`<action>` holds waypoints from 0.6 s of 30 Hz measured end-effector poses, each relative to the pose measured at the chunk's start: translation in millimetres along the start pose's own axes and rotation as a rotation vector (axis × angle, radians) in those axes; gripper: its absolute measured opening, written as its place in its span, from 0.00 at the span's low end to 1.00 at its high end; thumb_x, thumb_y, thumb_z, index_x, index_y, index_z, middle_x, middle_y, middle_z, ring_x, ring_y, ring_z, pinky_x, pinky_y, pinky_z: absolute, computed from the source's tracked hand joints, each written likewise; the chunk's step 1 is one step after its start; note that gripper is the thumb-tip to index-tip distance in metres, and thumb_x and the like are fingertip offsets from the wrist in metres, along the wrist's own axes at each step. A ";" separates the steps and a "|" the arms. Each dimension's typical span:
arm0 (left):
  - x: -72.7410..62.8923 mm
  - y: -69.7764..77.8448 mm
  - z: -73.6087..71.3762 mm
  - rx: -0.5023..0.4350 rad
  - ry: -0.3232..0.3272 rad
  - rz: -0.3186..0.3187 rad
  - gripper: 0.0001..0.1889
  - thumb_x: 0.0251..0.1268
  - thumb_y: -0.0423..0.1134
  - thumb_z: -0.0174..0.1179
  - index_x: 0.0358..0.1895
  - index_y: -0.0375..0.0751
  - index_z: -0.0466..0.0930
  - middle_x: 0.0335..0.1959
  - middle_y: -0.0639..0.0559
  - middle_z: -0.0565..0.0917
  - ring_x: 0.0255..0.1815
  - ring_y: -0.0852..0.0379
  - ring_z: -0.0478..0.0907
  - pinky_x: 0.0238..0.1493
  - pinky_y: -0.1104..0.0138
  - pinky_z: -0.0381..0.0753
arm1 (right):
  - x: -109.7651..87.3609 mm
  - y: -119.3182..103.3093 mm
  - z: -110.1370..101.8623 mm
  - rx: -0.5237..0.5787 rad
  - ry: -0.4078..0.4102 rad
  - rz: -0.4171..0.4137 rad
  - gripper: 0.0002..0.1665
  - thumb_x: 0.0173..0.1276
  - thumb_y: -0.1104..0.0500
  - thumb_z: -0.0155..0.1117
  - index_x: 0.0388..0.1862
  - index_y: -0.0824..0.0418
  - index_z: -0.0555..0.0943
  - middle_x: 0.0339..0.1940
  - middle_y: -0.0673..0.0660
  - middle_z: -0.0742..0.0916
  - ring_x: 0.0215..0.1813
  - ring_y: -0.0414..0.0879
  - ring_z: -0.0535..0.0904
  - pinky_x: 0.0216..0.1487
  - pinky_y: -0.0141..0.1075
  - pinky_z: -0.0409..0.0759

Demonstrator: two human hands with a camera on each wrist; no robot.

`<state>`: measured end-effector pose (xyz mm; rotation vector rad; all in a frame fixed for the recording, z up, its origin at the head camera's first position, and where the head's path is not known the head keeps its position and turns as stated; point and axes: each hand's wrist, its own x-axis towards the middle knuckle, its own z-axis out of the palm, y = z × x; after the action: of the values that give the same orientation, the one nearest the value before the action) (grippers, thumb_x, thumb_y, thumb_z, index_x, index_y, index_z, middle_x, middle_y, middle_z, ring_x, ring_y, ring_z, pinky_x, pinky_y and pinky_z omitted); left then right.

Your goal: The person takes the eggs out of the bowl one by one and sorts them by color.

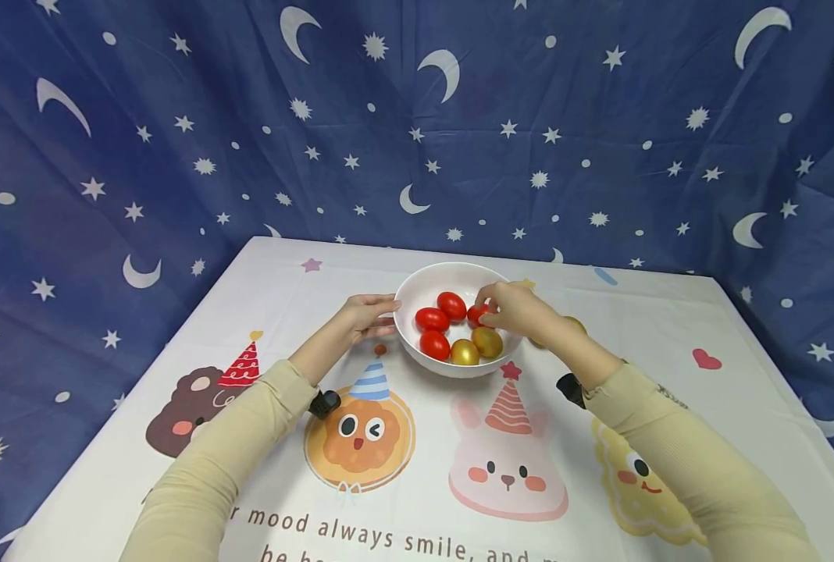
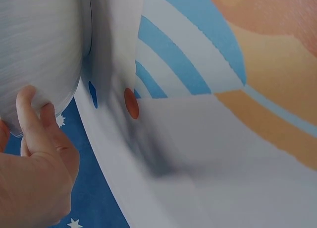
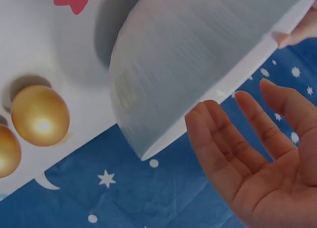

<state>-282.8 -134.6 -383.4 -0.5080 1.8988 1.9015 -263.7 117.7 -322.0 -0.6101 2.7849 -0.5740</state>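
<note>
A white bowl (image 1: pixel 452 370) holds several red eggs (image 1: pixel 432 320) and two gold eggs (image 1: pixel 465 352). My left hand (image 1: pixel 365 318) grips its left side, thumb at the rim; in the left wrist view that hand's fingers (image 2: pixel 32 121) lie against the outer wall. Over the right rim reaches my right hand (image 1: pixel 514 307), its fingertips at a red egg (image 1: pixel 479 316) that they partly cover. From the right wrist, the right hand (image 3: pixel 247 158) shows loosely bent, spread fingers beside the bowl's rim, with no egg visible between them.
Two more gold eggs (image 3: pixel 40 115) lie on the table to the right of the bowl, mostly behind my right forearm in the head view. A white cloth with cartoon prints (image 1: pixel 508 476) covers the table. Behind it hangs a blue star-and-moon curtain (image 1: pixel 361 117).
</note>
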 end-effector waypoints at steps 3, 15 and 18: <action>-0.4 0.7 -0.2 -0.001 -0.002 -0.002 0.25 0.65 0.37 0.60 0.66 0.44 0.69 0.63 0.42 0.74 0.43 0.55 0.80 0.32 0.73 0.88 | 6.7 -1.6 3.5 -0.004 -0.035 0.012 0.14 0.61 0.66 0.65 0.47 0.65 0.82 0.39 0.61 0.83 0.40 0.51 0.76 0.39 0.33 0.87; 0.7 2.2 2.8 0.002 -0.009 -0.007 0.26 0.64 0.38 0.60 0.66 0.45 0.70 0.63 0.42 0.74 0.52 0.51 0.78 0.35 0.72 0.88 | 19.8 1.0 4.7 -0.123 -0.089 -0.075 0.09 0.59 0.66 0.66 0.40 0.66 0.84 0.30 0.58 0.85 0.32 0.48 0.74 0.38 0.32 0.81; 0.3 1.1 0.6 -0.002 0.003 -0.015 0.25 0.64 0.37 0.60 0.65 0.45 0.70 0.62 0.43 0.75 0.50 0.52 0.79 0.33 0.72 0.88 | 23.6 0.5 8.5 -0.147 -0.112 -0.073 0.08 0.59 0.66 0.65 0.38 0.64 0.85 0.34 0.57 0.87 0.38 0.50 0.77 0.48 0.39 0.84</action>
<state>-283.6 -134.0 -382.6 -0.5240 1.8896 1.8948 -282.2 105.0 -333.1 -0.7530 2.7245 -0.3387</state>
